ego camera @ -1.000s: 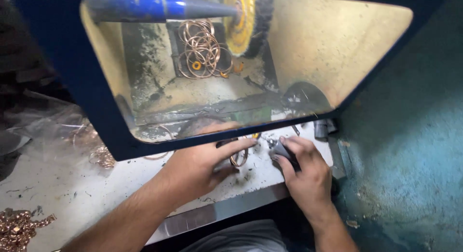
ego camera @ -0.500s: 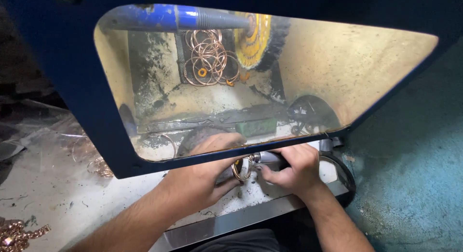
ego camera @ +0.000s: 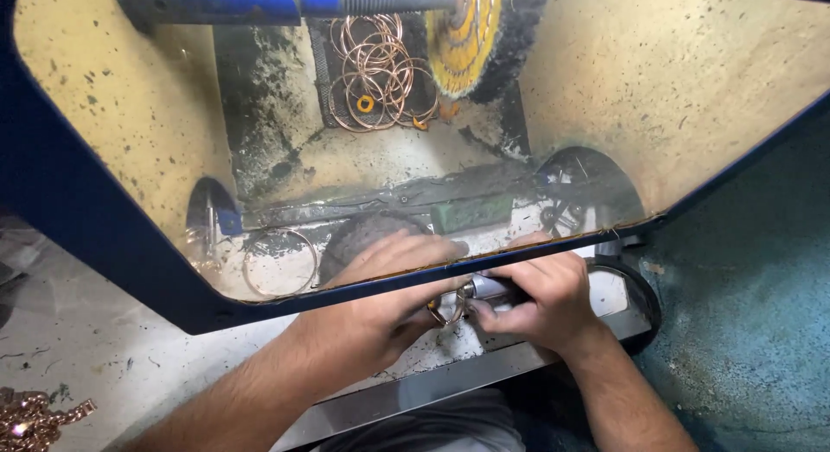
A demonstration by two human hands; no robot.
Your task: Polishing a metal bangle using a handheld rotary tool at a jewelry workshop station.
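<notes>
Two hands meet at the front edge of the table, just below the blue-framed shield of a buffing machine. The left hand pinches a small copper ring between fingertips; the right hand is closed around a small metal piece touching that ring. A yellow buffing wheel sits on the spindle above, beside a bundle of hanging copper rings. A loose ring lies behind the shield. Risk: a slack pinch could drop the small ring into the debris, and fingers raised toward the wheel could be caught.
</notes>
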